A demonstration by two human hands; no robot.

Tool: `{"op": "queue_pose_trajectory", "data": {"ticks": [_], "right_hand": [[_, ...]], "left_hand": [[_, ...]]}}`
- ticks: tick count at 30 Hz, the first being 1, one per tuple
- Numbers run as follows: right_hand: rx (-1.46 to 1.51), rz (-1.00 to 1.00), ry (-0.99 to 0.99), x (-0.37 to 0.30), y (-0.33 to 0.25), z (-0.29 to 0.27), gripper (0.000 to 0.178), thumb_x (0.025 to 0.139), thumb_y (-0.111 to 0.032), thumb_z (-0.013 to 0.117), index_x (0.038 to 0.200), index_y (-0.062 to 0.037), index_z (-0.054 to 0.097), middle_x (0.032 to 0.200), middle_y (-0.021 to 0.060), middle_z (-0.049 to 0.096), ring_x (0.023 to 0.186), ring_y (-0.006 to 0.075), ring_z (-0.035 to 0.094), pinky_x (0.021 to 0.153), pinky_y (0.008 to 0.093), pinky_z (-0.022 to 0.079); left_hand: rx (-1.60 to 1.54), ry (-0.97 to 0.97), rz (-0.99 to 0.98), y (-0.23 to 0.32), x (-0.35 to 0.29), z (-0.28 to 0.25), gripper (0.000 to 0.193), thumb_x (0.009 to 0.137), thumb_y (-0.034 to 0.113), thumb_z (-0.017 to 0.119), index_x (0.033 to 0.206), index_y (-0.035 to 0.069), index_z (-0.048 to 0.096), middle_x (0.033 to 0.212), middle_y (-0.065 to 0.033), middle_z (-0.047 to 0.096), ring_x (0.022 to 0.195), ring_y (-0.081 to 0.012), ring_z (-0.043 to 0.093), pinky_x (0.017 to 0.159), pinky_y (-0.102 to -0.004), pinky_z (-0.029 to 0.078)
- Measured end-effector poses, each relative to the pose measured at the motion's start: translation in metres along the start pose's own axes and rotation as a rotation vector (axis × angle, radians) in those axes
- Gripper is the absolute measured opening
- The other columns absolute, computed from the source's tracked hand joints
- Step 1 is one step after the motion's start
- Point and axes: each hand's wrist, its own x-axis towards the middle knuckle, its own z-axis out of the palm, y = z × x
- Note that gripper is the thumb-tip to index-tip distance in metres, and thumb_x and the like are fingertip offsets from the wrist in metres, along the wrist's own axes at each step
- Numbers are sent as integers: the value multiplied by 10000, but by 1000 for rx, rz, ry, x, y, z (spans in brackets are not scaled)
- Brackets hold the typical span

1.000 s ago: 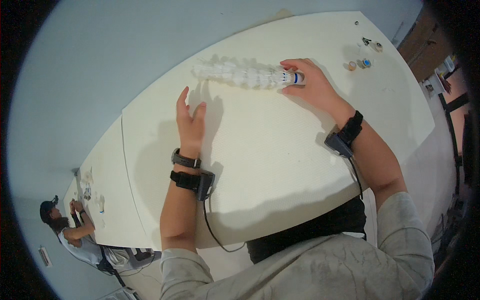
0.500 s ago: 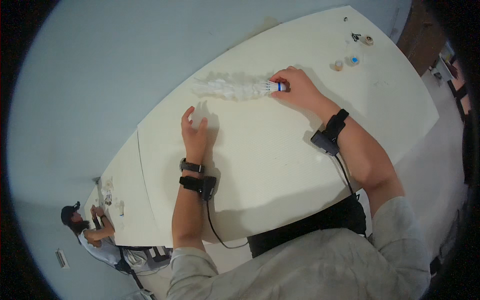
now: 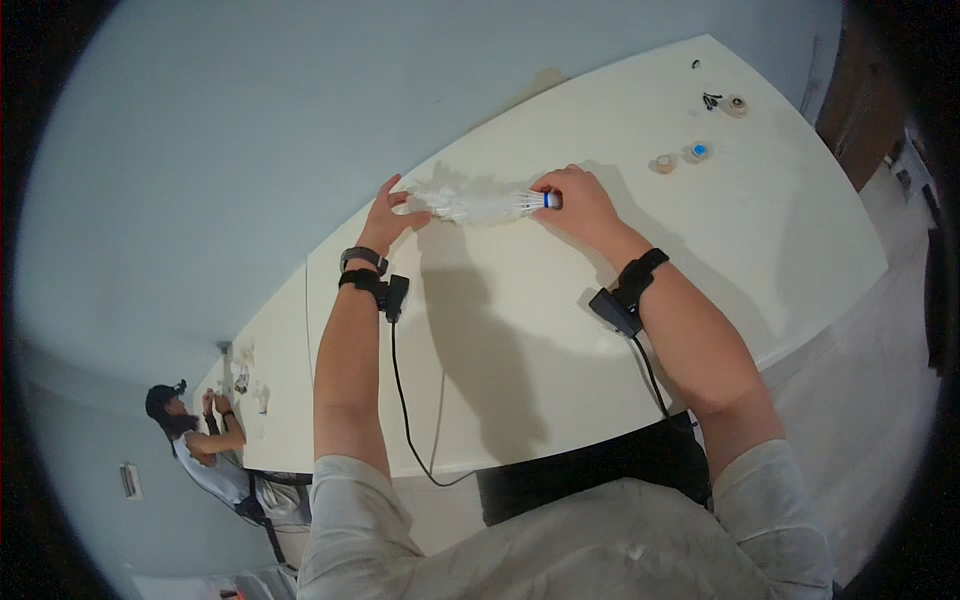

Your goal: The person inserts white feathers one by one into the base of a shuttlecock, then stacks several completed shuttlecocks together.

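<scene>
A long, ruffled white feather shuttlecock (image 3: 470, 203) lies across the far part of the white table, its blue-banded cork end to the right. Whether several are nested in it I cannot tell. My right hand (image 3: 588, 212) grips that cork end between thumb and fingers. At the opposite, feathery end is my left hand (image 3: 383, 222), fingers and thumb apart around the tips. Its thumb is by the lower edge of the feathers; firm contact cannot be made out.
Toward the far right of the table (image 3: 800, 250) stand a blue-centred tape roll (image 3: 699, 152), a tan roll (image 3: 664, 163) and a dark-cored roll (image 3: 737, 105) beside small black scissors (image 3: 711, 102). Another person (image 3: 205, 440) sits at the far left. A cable (image 3: 405, 410) hangs from my left wrist.
My left hand has moved up and away from me, from bare table to the feathery end. My right hand keeps its hold on the cork end. The whole view has shifted slightly.
</scene>
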Motion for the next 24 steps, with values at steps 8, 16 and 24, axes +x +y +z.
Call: {"op": "queue_pose_trajectory", "data": {"ticks": [8,16,24], "right_hand": [[-57,47,106,1,10,-1,272,818,-182,790,1081,-123,754,981,146,683,1010,350,624,909,452,507],[52,98,194,9,11,1,274,846,-183,773,1114,-130,748,1034,166,686,983,368,636,890,474,514],[-13,148,100,10,8,-3,237,896,-107,705,1132,-126,722,1095,153,688,992,365,628,906,468,510]], "left_hand": [[-243,-119,-4,15,-14,3,849,832,105,824,1544,34,368,1218,-147,704,1155,-218,641,1042,-348,473],[-141,161,-102,-3,-35,17,692,868,279,823,1448,63,515,1244,-145,654,1164,-236,585,994,-395,467],[635,150,883,86,-42,80,678,817,348,824,1381,69,572,1347,-191,608,1261,-377,545,1104,-485,385]]}}
